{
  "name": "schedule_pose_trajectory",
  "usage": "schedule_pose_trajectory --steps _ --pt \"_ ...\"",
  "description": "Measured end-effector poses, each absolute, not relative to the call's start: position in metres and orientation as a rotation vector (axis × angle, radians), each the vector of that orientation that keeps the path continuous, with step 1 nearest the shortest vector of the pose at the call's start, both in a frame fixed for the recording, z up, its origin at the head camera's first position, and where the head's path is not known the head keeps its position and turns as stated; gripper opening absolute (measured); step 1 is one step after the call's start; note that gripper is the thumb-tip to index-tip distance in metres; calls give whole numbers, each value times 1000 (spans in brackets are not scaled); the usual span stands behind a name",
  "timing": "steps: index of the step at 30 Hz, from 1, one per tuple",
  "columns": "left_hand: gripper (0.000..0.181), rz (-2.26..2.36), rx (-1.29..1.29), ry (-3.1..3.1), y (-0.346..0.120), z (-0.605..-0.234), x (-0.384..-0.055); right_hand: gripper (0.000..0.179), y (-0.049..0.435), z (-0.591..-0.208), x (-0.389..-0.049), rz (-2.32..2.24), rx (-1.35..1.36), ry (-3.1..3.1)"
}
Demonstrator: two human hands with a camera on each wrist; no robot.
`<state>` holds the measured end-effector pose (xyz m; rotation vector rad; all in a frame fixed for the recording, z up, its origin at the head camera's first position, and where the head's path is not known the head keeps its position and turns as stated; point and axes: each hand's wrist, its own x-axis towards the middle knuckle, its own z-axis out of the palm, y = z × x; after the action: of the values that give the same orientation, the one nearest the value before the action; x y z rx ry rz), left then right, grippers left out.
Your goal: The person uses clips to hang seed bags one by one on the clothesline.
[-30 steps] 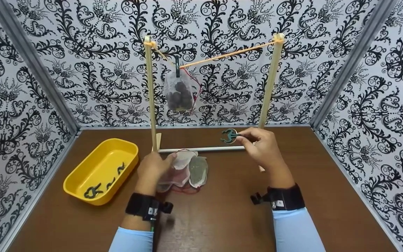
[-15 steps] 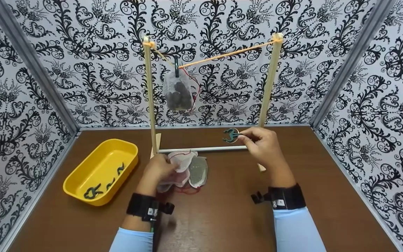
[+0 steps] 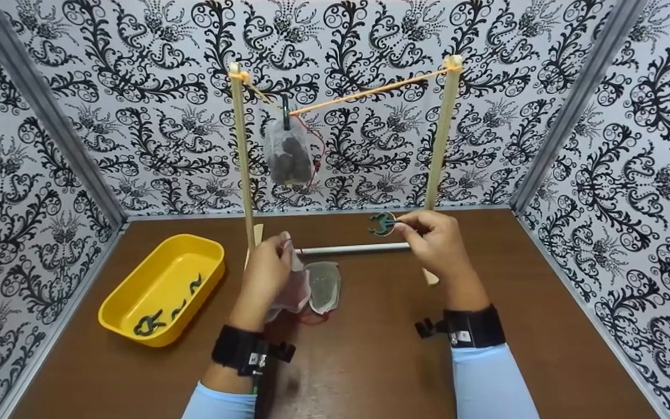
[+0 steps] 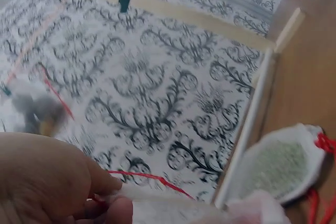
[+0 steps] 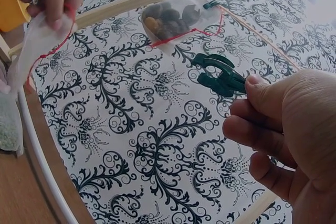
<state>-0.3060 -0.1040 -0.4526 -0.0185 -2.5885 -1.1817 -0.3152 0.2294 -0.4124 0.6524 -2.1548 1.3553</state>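
Note:
My left hand (image 3: 266,269) pinches the top of a white drawstring pouch (image 5: 46,36), lifting it; its red cord hangs alongside in the right wrist view. Just below lie a pinkish pouch (image 3: 294,293) and a pouch with pale green contents (image 3: 324,285) on the brown table. My right hand (image 3: 435,240) holds a dark green spring clip (image 3: 382,224) by its handle end, the curved jaws pointing left. Behind, a pouch of dark lumps (image 3: 289,156) hangs from an orange cord (image 3: 370,92), held by another green clip (image 3: 286,112).
The cord spans two wooden posts, a left post (image 3: 242,157) and a right post (image 3: 444,134). A white rod (image 3: 353,249) joins them low down. A yellow tub (image 3: 104,317) with several clips (image 3: 148,323) stands at left. Patterned walls (image 3: 620,244) enclose the table.
My left hand has moved from the loose pouches by the left post, taken hold of the white pouch and raised it. The right hand with the clip has hardly moved.

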Motion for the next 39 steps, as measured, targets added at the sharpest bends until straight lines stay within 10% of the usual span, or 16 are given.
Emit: schedule_pose_trajectory --steps 39 --pt "12 -929 -261 -2301 -48 -277 -345 6 222 -403 -318 1361 631 -2133"
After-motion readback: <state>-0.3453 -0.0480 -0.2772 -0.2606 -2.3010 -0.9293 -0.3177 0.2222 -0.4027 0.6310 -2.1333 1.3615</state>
